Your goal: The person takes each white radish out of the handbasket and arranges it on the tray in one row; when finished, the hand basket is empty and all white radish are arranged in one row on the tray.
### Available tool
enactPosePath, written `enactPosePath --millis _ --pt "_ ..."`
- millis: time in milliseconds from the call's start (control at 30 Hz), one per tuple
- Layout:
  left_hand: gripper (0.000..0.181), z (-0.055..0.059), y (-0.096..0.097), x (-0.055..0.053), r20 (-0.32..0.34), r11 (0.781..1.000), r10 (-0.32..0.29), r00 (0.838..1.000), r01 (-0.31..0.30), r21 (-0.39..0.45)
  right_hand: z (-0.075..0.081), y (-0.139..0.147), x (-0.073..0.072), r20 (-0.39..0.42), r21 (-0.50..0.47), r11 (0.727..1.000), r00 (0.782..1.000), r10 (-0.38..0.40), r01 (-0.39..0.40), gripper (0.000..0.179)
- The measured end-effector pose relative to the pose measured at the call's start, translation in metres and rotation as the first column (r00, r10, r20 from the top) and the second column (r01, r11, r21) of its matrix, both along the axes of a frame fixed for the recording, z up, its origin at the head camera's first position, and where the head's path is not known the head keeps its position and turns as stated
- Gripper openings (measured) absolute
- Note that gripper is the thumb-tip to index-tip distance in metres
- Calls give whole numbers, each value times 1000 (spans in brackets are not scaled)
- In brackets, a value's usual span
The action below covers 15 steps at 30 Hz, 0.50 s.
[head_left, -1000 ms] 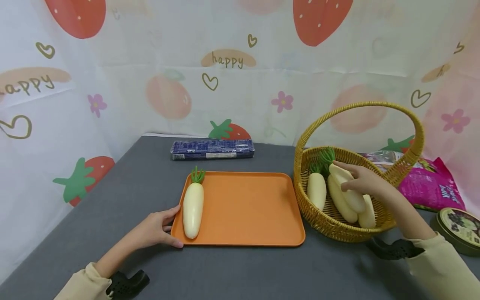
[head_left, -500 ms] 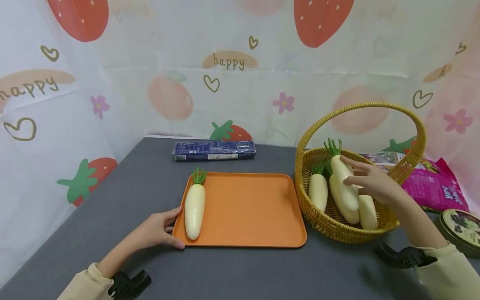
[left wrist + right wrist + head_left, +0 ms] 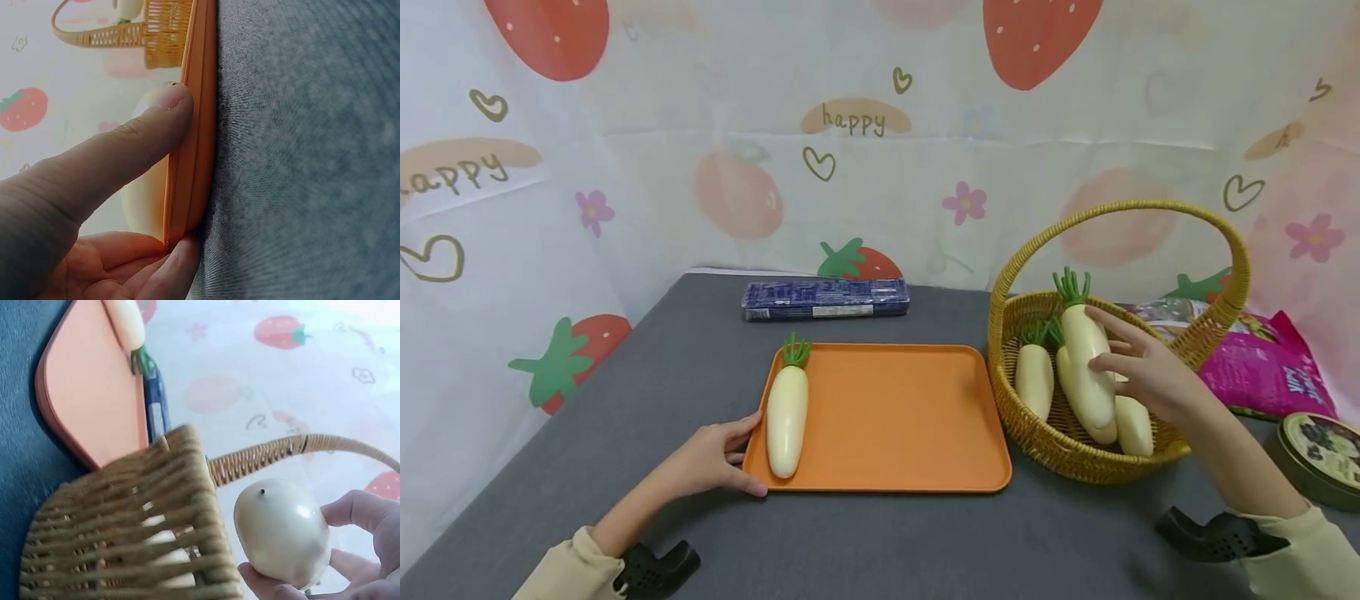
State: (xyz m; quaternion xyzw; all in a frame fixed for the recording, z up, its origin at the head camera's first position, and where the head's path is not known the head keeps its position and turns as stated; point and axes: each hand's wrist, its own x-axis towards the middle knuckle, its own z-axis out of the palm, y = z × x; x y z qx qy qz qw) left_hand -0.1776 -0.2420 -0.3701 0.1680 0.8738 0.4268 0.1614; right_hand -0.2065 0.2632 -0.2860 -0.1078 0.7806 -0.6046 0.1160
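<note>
My right hand (image 3: 1144, 367) grips a white radish (image 3: 1087, 362) with green leaf stubs, fingers and thumb around its upper body. It is held upright, leaves up, over the wicker basket (image 3: 1060, 454). In the right wrist view the radish's rounded tip (image 3: 281, 531) shows above the basket rim. More white radishes lie in the basket, one at the left (image 3: 1033, 382). My left hand (image 3: 711, 460) holds the front left corner of the orange tray (image 3: 895, 417); the left wrist view shows the thumb on the tray's edge (image 3: 187, 187). Another radish (image 3: 787, 421) lies lengthwise along the tray's left side.
A blue wrapped packet (image 3: 825, 300) lies behind the tray. Right of the basket are a pink bag (image 3: 1262, 367) and a round tin (image 3: 1318, 454). The basket's tall handle (image 3: 1120, 208) arches above its opening. A printed cloth (image 3: 880, 192) hangs behind the grey table.
My right hand has lifted the radish a little and turned it from lying slanted in the basket to nearly upright. The left hand and tray have stayed in place.
</note>
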Motion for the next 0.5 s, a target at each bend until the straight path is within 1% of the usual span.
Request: enactPosePath --millis 100,167,300,367,500 --pt "105 1 -1 -1 -8 1000 -2 1000 2 -8 0 -3 3 -3 -42 999 1000 16 -16 70" --pt "104 2 -1 -1 -11 1000 -6 1000 6 -9 0 -6 6 -6 -46 999 1000 20 -20 69" --pt "104 4 -1 -2 -21 1000 -11 1000 11 -4 -1 -11 14 -7 -24 999 1000 22 -22 69" --pt "104 4 -1 -1 -11 1000 -12 1000 12 13 -1 -13 18 -10 -5 1000 1000 21 -22 70" --pt "104 3 0 -1 -10 1000 -16 1000 17 16 -1 -15 26 -27 7 999 998 52 -51 69"
